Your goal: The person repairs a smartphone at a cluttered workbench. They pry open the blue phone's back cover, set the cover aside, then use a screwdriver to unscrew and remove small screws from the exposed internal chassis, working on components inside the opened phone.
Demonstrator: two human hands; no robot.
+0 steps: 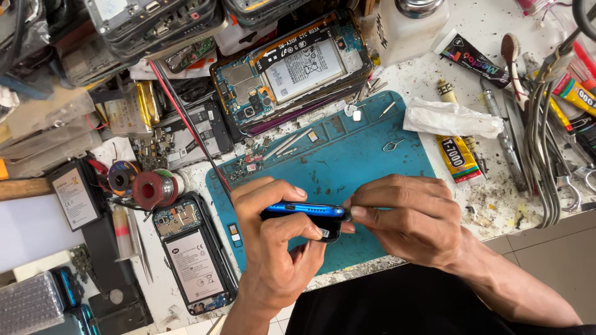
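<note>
Hands — left hand (273, 239), right hand (406, 217) both clamped on blue phone (304, 211) | yellow glue tube (456, 158) right of mat

You are wearing the only camera on your head, and it is looking almost straight down at the table (372, 84) from close above. Your forearms are coming in from the bottom edge, so your left hand (273, 239) and right hand (413, 217) are sitting low in the centre of the frame. The blue mat (354, 155) is filling the middle, while clutter is crowding the upper and left edges. No second view is sharing this scene.
</note>
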